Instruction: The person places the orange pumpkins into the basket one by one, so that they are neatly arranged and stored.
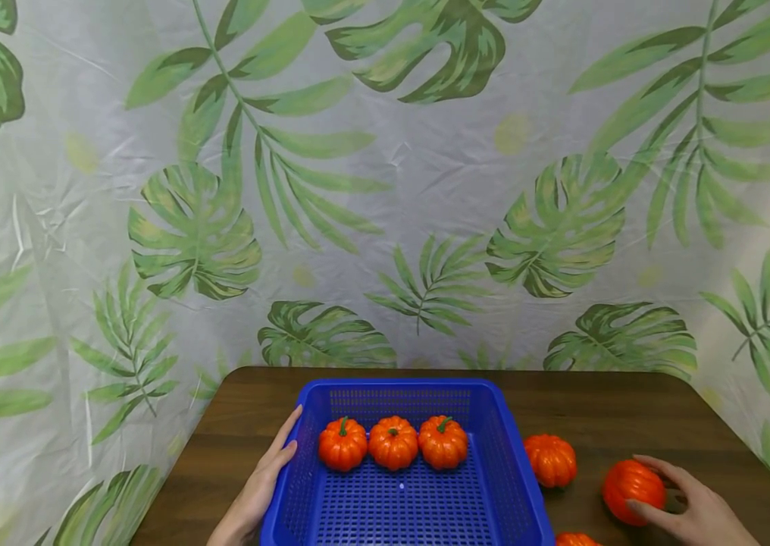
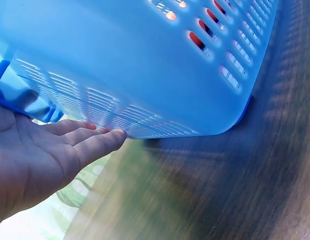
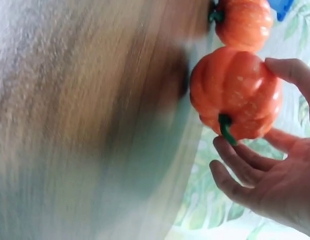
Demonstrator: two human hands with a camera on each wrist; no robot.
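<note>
A blue plastic basket [image 1: 402, 387] stands on the table, with three small orange pumpkins in a row along its far side, the middle one [image 1: 393, 443] between two others. My left hand [image 1: 258, 485] lies against the basket's left wall, its fingers [image 2: 99, 147] straight along the outside. To the right of the basket, my right hand [image 1: 699, 504] holds another pumpkin [image 1: 633, 491] between thumb and fingers. In the right wrist view this pumpkin [image 3: 237, 92] has a green stem pointing toward the fingers.
One loose pumpkin [image 1: 550, 460] sits close to the basket's right wall. Part of another pumpkin [image 1: 576, 539] shows at the bottom edge of the head view. The brown wooden table [image 1: 590, 402] ends at a leaf-patterned curtain [image 1: 439, 227].
</note>
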